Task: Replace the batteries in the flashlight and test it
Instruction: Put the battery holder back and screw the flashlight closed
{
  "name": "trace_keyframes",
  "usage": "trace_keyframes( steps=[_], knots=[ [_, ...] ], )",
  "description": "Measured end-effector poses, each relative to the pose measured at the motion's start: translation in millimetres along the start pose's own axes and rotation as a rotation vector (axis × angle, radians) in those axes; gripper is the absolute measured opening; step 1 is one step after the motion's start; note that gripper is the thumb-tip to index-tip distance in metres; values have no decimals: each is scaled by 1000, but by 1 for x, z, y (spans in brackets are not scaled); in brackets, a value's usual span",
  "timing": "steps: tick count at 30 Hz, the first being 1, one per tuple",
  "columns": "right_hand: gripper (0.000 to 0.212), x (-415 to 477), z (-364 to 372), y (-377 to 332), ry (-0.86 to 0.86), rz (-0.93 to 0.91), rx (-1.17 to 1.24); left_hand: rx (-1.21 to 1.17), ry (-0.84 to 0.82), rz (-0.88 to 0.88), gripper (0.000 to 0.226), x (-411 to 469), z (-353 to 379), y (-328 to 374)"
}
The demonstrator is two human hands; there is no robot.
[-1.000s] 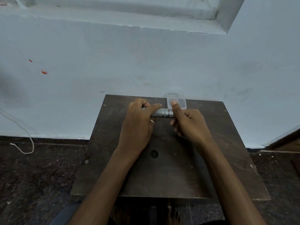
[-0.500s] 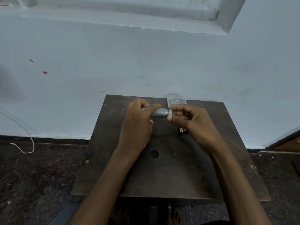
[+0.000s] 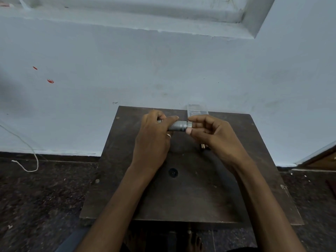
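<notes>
Left hand [image 3: 152, 137] gripping the flashlight [image 3: 179, 126] barrel, just above the desk [image 3: 200, 188]; right hand [image 3: 214, 135] pinching its end, seemingly the cap [image 3: 189, 124]. Hold barrel steady; twist only the cap, square to the threads.

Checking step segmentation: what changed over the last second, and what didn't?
The right hand rolled over: a second ago its thumb stuck up at the end of the flashlight; now its fingers and thumb pinch that end. This uncovered a small metallic piece on the table. The left hand kept gripping the body; the clear case stayed put.
</notes>
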State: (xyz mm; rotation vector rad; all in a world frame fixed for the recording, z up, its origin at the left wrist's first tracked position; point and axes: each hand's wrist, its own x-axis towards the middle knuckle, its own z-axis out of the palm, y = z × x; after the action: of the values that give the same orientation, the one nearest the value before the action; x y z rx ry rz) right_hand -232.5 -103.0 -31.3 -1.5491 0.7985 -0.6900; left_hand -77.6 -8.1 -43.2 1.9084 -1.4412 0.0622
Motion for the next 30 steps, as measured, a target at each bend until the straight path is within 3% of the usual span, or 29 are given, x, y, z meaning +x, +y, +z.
trace_keyframes(
  steps=[2,6,9,11,13,16,19,21,27,30],
  knots=[
    [33,0,-1,-1,-2,-20,14,6,1,0,49,0,0,0],
    [6,-2,4,-3,25,21,-9,8,-4,2,48,-1,-1,1],
    [47,0,7,2,83,62,-251,10,-18,13,47,-2,-2,3],
    [59,1,10,3,118,98,-312,12,-27,18,47,-2,-3,4],
    [54,0,11,2,125,89,-258,5,-28,17,48,-1,-3,4],
    [21,1,5,-1,19,29,-99,-8,-25,18,46,-1,-4,4],
    [22,1,2,2,-31,-5,-17,-5,-5,26,44,0,-3,2],
    [12,0,0,2,-16,-17,-60,-16,14,22,40,1,-2,1],
    [48,-1,5,-1,80,66,-159,-72,89,47,27,3,-1,-3],
    [38,-2,5,-2,83,67,-99,-85,96,57,29,4,-2,-5]
  ],
)
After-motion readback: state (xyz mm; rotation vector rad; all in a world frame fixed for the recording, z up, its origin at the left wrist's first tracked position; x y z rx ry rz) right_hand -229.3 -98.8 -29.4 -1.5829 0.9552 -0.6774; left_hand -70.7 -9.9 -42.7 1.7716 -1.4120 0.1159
